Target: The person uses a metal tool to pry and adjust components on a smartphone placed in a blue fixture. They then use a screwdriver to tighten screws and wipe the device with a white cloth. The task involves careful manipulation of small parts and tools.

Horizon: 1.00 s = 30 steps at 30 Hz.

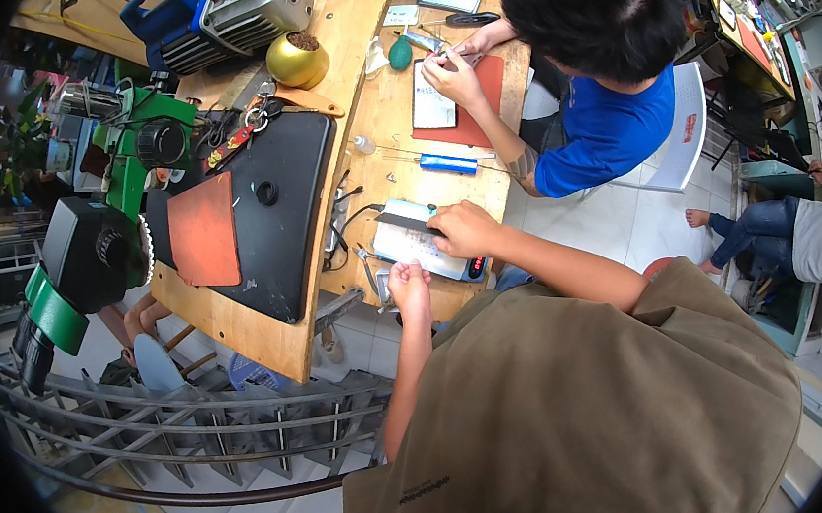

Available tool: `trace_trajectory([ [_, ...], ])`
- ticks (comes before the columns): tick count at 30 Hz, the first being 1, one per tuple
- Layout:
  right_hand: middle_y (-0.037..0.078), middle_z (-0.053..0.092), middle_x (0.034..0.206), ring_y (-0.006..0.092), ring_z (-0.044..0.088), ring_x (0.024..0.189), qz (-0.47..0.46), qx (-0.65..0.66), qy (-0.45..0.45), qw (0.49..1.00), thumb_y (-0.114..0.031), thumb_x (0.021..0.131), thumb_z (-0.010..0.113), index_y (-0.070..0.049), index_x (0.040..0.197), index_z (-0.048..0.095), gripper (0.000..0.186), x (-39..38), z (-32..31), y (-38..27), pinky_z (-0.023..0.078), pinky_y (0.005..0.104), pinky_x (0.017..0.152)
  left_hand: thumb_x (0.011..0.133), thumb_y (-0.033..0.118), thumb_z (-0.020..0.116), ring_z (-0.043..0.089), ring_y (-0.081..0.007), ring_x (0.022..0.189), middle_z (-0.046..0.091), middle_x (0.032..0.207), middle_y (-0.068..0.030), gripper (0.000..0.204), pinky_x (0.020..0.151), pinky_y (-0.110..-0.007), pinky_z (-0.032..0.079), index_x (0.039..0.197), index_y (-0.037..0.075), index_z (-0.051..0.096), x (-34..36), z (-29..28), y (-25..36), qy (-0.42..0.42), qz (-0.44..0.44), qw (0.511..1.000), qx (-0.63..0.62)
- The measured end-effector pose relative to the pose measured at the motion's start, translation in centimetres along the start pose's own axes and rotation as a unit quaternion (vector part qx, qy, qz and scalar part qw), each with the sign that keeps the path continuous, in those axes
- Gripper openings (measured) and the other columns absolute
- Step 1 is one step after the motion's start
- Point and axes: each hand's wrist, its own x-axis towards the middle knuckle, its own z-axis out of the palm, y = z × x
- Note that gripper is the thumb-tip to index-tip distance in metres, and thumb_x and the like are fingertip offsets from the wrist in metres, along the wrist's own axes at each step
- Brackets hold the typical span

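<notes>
Right hand [463, 230] resting flat, fingers spread, atop pale box [417, 244] running ten to four o'clock; left hand [408, 284] curled shut at its seven o'clock corner, contents hidden.

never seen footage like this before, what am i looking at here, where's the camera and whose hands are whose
This is one picture from a wide fisheye camera worn on a person's head, looking down, so edges bend near the rim. The olive shirt filling the bottom belongs to the wearer.

The wearer's right hand rests on a flat pale device with a small red display at the edge of a wooden workbench. The left hand is closed just beside the device's near end; what its fingers pinch is too small to tell.

Across the bench, another person in a blue shirt works over a red mat. Also on the bench: a black mat, an orange pad, a blue-handled tool and a gold bowl.
</notes>
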Motion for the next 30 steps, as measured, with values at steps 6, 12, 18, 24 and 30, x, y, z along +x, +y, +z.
trace_trajectory([
  [6, 0.013, 0.076, 0.082, 0.0229, 0.075, 0.083, 0.127, 0.217, -0.022, 0.967, -0.015, 0.098, 0.071, -0.001, 0.093, 0.077, 0.016, 0.7, -4.2, 1.7, 0.058, 0.0427, 0.071, 0.107, 0.024, 0.072, 0.067, -0.0112, 0.086, 0.068, 0.095, -0.0038, 0.024, 0.07, -0.029, 0.054, 0.114, 0.004, 0.06, -1.6, -0.1, 1.8, 0.128, 0.021, 0.991, 0.041],
  [12, 0.002, 0.08, 0.106, 0.0056, 0.071, 0.09, 0.167, 0.624, -0.066, 0.761, -0.014, 0.105, 0.071, 0.002, 0.117, 0.078, 0.021, -2.9, -8.0, -1.1, 0.057, 0.0233, 0.079, 0.11, 0.03, 0.067, 0.069, -0.011, 0.089, 0.073, 0.103, -0.0036, 0.027, 0.078, -0.025, 0.053, 0.117, 0.004, 0.068, -6.7, 1.3, 10.2, -0.142, 0.046, 0.984, -0.096],
  [18, 0.005, 0.079, 0.111, 0.0088, 0.073, 0.095, 0.123, 0.636, -0.035, 0.761, -0.027, 0.111, 0.065, 0.0, 0.123, 0.075, 0.031, -4.3, -7.8, 0.4, 0.058, 0.027, 0.085, 0.107, 0.017, 0.073, 0.069, -0.0105, 0.094, 0.076, 0.111, -0.0051, 0.022, 0.085, -0.028, 0.054, 0.121, 0.001, 0.069, -9.4, 3.6, 14.2, -0.181, 0.082, 0.974, -0.109],
  [24, 0.017, 0.078, 0.122, 0.026, 0.075, 0.106, 0.209, 0.209, 0.008, 0.955, -0.027, 0.1, 0.078, 0.001, 0.138, 0.069, 0.048, -5.2, -0.4, 12.1, 0.059, 0.0383, 0.099, 0.107, 0.015, 0.072, 0.071, -0.0121, 0.098, 0.076, 0.115, -0.0053, 0.022, 0.088, -0.031, 0.056, 0.124, 0.001, 0.069, -10.1, 1.7, 15.4, -0.197, 0.076, 0.971, -0.108],
  [30, 0.019, 0.078, 0.116, 0.0292, 0.077, 0.104, 0.232, 0.258, 0.085, 0.934, -0.025, 0.084, 0.092, -0.008, 0.12, 0.081, 0.041, -8.2, 8.6, 14.2, 0.059, 0.0395, 0.095, 0.108, 0.015, 0.07, 0.071, -0.0132, 0.101, 0.076, 0.117, -0.0058, 0.022, 0.089, -0.031, 0.056, 0.125, 0.002, 0.069, -10.1, 0.6, 15.3, -0.191, 0.063, 0.975, -0.091],
])
